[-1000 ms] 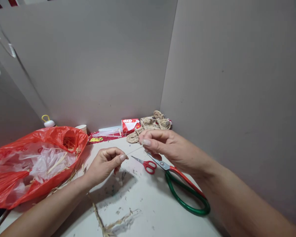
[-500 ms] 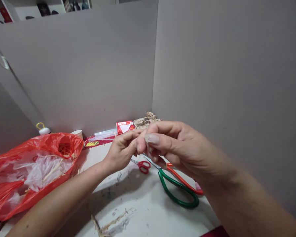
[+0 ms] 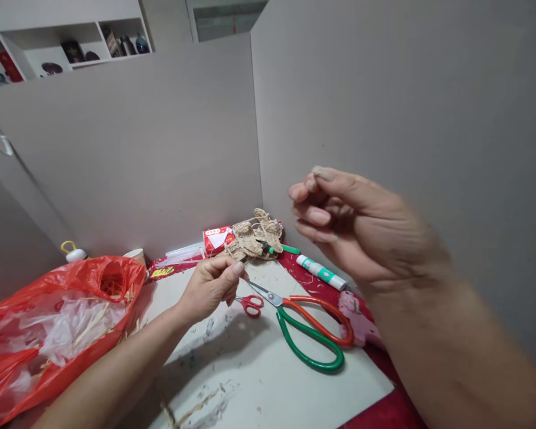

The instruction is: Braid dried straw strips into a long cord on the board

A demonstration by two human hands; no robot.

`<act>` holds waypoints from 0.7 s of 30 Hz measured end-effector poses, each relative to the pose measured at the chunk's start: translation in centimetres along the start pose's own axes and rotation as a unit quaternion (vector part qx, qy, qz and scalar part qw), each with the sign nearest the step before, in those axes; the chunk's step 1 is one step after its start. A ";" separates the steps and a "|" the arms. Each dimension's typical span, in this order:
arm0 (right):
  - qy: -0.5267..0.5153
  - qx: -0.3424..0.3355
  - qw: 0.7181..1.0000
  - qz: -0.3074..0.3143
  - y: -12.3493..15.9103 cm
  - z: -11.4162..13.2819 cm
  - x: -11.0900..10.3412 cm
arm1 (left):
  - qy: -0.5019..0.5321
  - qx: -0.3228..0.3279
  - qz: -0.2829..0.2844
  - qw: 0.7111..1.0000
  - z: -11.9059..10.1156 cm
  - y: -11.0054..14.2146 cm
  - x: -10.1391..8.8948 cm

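My left hand (image 3: 211,285) hovers over the white board (image 3: 259,381), thumb and forefinger pinched on something too thin to make out. My right hand (image 3: 361,229) is raised high near the right partition, its fingers curled and pinched together; whatever it holds is too fine to see. Below them lie small red scissors (image 3: 251,304) and large scissors (image 3: 315,333) with one green and one red handle loop.
A red plastic bag (image 3: 49,322) with straw and clear film sits at the left. At the back lie a red-white box (image 3: 218,238), woven straw pieces (image 3: 254,238), a white-green tube (image 3: 320,272), a cup (image 3: 134,255) and a pink item (image 3: 360,319). Grey partitions enclose the desk.
The hands met half a second ago; now my right hand has pulled up and to the right, away from the left. The view has tilted up, showing shelves.
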State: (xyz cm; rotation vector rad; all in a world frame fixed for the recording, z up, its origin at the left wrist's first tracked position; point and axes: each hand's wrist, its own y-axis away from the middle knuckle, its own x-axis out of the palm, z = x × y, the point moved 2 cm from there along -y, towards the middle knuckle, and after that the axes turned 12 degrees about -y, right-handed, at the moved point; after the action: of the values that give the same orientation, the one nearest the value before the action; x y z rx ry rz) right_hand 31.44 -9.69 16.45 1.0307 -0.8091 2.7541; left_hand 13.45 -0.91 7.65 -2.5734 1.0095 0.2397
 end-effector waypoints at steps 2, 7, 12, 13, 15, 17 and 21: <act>-0.017 -0.006 0.999 -0.044 -0.5 0.0 -0.5 | -0.027 -0.012 -0.006 1.000 0.2 0.4 -0.7; -0.037 -0.013 0.995 -0.090 -1.3 0.0 -1.3 | -0.037 -0.030 -0.028 0.998 0.7 1.5 -2.7; -0.045 -0.007 0.993 -0.106 -1.5 -0.1 -1.6 | 0.016 -0.042 -0.065 0.997 0.9 2.5 -4.5; -0.046 -0.006 0.993 -0.111 -1.5 -0.2 -1.6 | 0.031 -0.044 -0.073 0.996 0.9 2.7 -4.7; -0.049 -0.003 0.991 -0.121 -1.6 -0.4 -1.7 | 0.059 -0.047 -0.087 0.993 0.8 3.1 -5.1; -0.047 0.003 0.991 -0.127 -1.7 -0.7 -1.8 | 0.080 -0.053 -0.095 0.991 0.6 3.5 -5.4; -0.035 0.016 0.990 -0.137 -1.9 -1.5 -1.8 | 0.090 -0.058 -0.106 0.989 0.4 4.4 -6.0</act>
State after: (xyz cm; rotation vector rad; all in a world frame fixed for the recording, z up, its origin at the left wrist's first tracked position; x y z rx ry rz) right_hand 32.42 -7.09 15.25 1.1544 -0.5826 2.5199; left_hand 6.04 -0.03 7.76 -2.8232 0.7920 0.0085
